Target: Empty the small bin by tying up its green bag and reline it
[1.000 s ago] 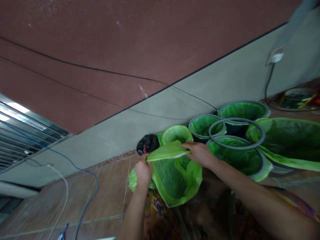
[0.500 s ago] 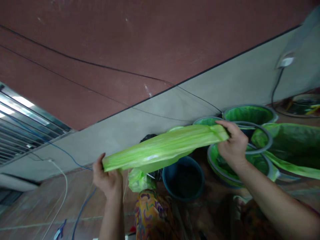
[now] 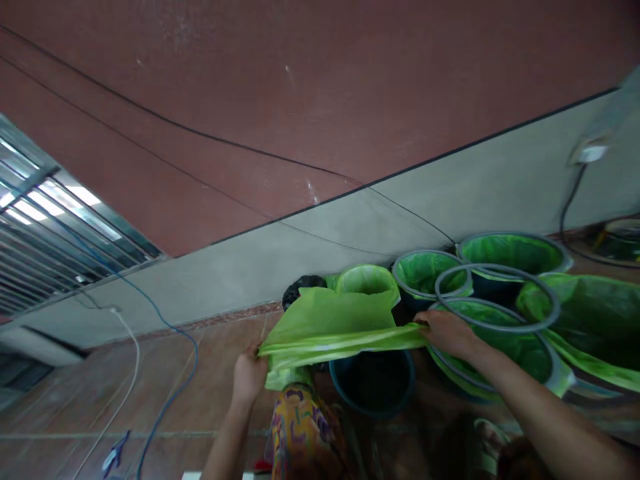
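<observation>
Lime-green plastic bag (image 3: 335, 337) stretches between two hands, its folded edge partly over a blue bucket (image 3: 373, 390) at 5 o'clock. Left hand (image 3: 250, 377), at 8, and right hand (image 3: 447, 333), at 3, each pinch an end, fingers closed. Lined buckets (image 3: 523, 353) crowd 3 o'clock; the wall (image 3: 350, 223) bounds 12; tiled floor (image 3: 215, 400) gives room at 9. Half a second ago, the hands were wider apart; now a panel flares towards 12.
</observation>
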A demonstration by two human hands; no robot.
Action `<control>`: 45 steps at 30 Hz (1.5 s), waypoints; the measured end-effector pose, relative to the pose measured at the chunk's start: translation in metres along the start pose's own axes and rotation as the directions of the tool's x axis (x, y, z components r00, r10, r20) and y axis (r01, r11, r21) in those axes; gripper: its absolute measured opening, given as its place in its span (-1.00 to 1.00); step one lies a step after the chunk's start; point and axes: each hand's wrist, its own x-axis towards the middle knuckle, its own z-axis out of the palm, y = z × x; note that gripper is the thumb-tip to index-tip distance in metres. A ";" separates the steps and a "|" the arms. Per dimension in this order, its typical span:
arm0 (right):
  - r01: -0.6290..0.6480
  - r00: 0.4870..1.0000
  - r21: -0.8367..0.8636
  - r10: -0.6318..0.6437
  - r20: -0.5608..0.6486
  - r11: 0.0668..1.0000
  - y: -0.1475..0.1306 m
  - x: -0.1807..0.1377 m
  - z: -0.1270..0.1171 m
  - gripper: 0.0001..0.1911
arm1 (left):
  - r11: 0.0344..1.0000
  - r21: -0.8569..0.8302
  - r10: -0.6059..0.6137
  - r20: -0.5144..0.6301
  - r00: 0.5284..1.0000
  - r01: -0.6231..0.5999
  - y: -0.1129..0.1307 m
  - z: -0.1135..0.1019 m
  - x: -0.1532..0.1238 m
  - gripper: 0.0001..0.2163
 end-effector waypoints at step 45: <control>0.158 0.879 0.721 -0.429 0.209 0.674 -0.043 -0.007 -0.016 0.10 | -0.078 -0.875 0.281 0.440 0.853 0.477 0.107 0.139 -0.006 -0.56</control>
